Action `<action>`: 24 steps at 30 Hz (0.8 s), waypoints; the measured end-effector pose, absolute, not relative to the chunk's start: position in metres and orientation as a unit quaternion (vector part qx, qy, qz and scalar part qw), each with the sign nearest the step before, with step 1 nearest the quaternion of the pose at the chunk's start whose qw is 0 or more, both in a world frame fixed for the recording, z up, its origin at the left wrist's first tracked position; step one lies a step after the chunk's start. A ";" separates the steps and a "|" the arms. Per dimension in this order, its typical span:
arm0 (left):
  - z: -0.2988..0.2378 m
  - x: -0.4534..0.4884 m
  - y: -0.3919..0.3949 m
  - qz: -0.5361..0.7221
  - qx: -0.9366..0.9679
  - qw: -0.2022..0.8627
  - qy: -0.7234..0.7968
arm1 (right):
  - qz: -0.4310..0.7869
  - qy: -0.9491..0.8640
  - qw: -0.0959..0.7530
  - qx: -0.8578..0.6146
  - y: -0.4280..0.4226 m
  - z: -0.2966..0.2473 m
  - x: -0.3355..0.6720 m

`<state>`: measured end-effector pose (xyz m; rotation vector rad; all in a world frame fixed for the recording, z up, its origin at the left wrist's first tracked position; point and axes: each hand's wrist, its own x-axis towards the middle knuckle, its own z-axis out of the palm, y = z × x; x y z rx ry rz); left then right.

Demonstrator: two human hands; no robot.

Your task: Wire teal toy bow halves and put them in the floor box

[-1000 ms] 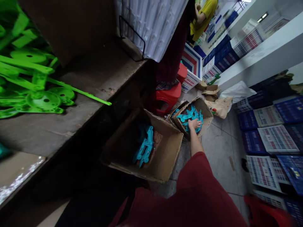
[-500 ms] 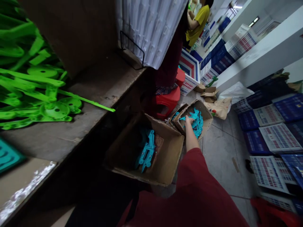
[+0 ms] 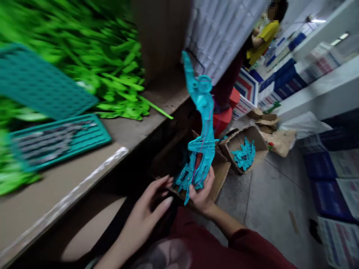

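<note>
My right hand (image 3: 203,192) is closed around the lower end of a long turquoise plastic part (image 3: 206,112), which looks like a half shell of a toy bow. It stands nearly upright in front of me, with a thin pinkish-red line along it. To its left, my left hand (image 3: 147,209) is open, thumb and fingers apart, close to the part's lower end but holding nothing. Below the held part is a cardboard box (image 3: 221,179) with more turquoise pieces (image 3: 183,179) inside, partly hidden. A second cardboard box (image 3: 259,144), further off, holds a tangle of turquoise parts (image 3: 245,155).
Bright green plastic parts (image 3: 120,82) are heaped on the workbench (image 3: 140,130) at left. Two teal trays lie there; the nearer tray (image 3: 101,140) holds small greyish pieces. A co-worker in a yellow top (image 3: 263,43) and stacked crates (image 3: 331,186) are beyond.
My right hand has come back from the far box and now holds a turquoise part upright. My left hand has come into view. The view has turned left, showing more of the bench.
</note>
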<state>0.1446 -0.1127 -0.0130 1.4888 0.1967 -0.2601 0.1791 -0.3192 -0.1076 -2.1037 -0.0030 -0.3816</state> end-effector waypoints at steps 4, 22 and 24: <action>-0.004 0.162 -0.112 -0.123 0.564 0.814 0.055 | -0.123 -0.180 0.459 -0.861 -0.268 -0.088 0.144; 0.018 0.079 -0.032 0.142 0.326 0.931 0.082 | 0.016 -0.385 0.674 -0.631 -0.173 -0.035 0.167; 0.018 0.071 -0.032 0.143 0.375 0.909 0.109 | -0.019 -0.334 0.694 -0.638 -0.152 0.000 0.195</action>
